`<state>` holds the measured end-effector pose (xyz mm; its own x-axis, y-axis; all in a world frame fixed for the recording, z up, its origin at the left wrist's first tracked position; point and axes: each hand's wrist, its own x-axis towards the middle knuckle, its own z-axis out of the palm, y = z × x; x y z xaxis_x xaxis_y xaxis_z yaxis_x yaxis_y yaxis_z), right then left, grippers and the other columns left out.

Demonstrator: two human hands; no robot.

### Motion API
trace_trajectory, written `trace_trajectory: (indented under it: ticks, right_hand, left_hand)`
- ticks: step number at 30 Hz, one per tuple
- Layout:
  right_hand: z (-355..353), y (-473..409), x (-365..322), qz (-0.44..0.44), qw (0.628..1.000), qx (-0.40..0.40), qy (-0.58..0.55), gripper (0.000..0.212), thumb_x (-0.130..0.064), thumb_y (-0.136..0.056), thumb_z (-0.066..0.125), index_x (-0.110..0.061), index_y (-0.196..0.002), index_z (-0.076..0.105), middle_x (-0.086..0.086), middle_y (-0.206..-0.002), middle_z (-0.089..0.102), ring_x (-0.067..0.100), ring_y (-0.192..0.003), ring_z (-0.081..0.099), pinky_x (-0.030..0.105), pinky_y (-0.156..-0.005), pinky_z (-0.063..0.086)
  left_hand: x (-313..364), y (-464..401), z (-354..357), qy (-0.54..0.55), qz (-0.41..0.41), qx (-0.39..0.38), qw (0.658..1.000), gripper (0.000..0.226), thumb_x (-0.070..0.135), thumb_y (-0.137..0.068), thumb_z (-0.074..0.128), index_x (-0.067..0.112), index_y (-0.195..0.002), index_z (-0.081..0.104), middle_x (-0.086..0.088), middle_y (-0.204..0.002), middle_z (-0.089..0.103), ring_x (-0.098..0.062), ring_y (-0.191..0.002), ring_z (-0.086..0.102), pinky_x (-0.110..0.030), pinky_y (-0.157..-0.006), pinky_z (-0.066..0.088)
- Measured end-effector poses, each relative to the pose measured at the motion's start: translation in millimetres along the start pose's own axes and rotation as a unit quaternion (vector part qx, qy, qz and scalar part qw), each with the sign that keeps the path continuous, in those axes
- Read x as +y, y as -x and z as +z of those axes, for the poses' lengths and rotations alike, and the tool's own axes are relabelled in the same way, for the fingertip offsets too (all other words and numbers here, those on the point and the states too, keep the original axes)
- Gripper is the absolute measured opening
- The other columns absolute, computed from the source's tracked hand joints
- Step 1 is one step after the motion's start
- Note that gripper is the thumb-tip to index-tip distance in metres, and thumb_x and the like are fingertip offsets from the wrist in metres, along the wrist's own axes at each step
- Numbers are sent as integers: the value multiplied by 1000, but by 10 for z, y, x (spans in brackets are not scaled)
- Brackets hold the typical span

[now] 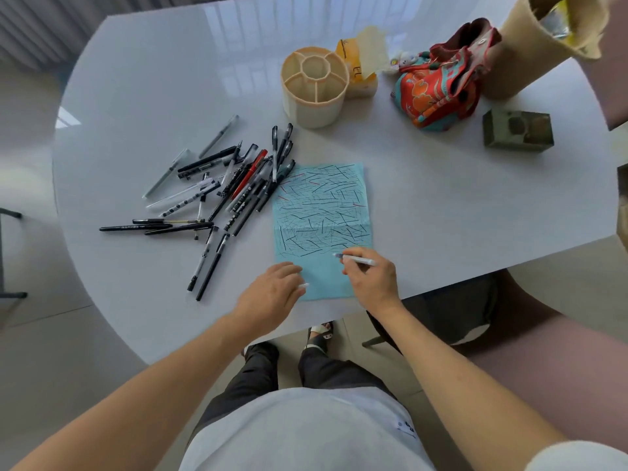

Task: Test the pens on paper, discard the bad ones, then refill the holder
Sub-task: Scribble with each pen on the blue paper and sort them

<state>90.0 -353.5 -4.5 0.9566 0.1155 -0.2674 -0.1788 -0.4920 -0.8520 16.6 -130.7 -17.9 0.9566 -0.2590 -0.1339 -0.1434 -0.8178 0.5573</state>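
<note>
Right hand (372,278) pinches a slim white pen (356,259) over scribbled blue paper (321,212); left hand (275,294), fingers loosely curled around a small white cap (303,285), steadies it; the sheet could slip.

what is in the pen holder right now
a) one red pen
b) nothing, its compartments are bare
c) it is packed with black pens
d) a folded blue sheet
b: the cream pen holder stands upright with its centre well and outer compartments all showing bare, while the pile of pens lies loose on the table to the left of the blue paper.
</note>
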Motion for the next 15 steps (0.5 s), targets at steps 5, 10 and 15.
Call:
trace_trajectory:
  ticks: [5, 10, 15]
  right_hand:
    - [62, -6, 41, -64, 995, -5, 82, 13, -21, -95, 65, -20, -101, 76, -6, -85, 75, 15, -72, 69, 41, -67, 59]
    - [-25, -72, 70, -64, 990, 39, 117, 11, -14, -92, 64, -14, -95, 74, 0, -81, 73, 22, -71, 68, 44, -67, 59]
    - [-171, -63, 77, 21, 998, 61, 0, 7, -13, -93, 64, -18, -90, 69, -3, -77, 73, 17, -66, 70, 40, -62, 61]
  left_hand:
    - [-32, 12, 40, -7, -17, -4, 1000, 32, 33, -103, 46, 10, -96, 67, -6, -129, 62, -25, -125, 53, -39, -107, 42]
    - [6, -10, 26, 3, -41, -4, 999, 33, 33, -104, 44, 10, -99, 67, -3, -128, 64, -22, -125, 53, -35, -109, 39]
    - [54, -41, 3, 24, -65, -2, 998, 29, 30, -104, 46, 10, -105, 67, -3, -126, 64, -23, -123, 53, -36, -108, 39]
